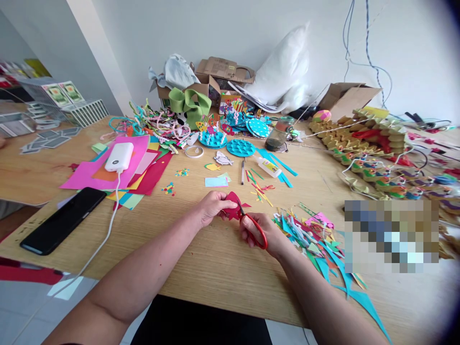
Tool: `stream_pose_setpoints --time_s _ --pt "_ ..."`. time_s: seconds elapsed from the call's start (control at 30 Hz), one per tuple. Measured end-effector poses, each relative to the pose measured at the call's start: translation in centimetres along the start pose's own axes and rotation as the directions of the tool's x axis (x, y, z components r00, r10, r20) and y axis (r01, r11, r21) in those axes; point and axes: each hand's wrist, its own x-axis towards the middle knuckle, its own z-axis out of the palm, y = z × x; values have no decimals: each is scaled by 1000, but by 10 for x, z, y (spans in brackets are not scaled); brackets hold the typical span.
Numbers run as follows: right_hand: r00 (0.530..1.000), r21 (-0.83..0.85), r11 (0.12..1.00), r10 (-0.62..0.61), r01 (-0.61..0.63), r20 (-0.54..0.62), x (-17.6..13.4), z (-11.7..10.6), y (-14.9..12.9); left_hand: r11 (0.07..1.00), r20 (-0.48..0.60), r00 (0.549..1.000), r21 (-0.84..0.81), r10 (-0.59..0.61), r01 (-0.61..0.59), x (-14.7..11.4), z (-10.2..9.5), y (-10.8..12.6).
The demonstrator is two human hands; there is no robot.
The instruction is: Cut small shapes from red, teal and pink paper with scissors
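Between thumb and fingers, my left hand [214, 207] pinches a piece of red paper [233, 199] over the front middle of the table. Red-handled scissors [261, 232] are in my right hand [258, 229], with their dark blades against the right side of the paper. A small red scrap [246, 205] lies just beyond the blades. Farther back are a yellow fish cutout [212, 167], a white fish cutout with drawn outlines [223, 158], a pen [242, 171] and a glue bottle [269, 166].
Coloured paper sheets [81, 175], a white power bank [120, 156] with its cable and a black phone [63, 219] lie on the left. Paper offcuts [323, 254] are heaped by my right forearm. Blue discs [240, 147] and egg trays [359, 127] stand farther back.
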Motion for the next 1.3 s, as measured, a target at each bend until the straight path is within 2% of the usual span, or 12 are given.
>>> stream_pose_setpoints --time_s 0.57,1.3 --pt "1000 -6 1000 23 -23 -17 0 1 -1 1000 -32 999 -20 8 -8 -1 1 2" --pt "999 -15 999 29 -29 -27 -1 1 -3 1000 -5 1000 -14 -6 6 -1 1 2"
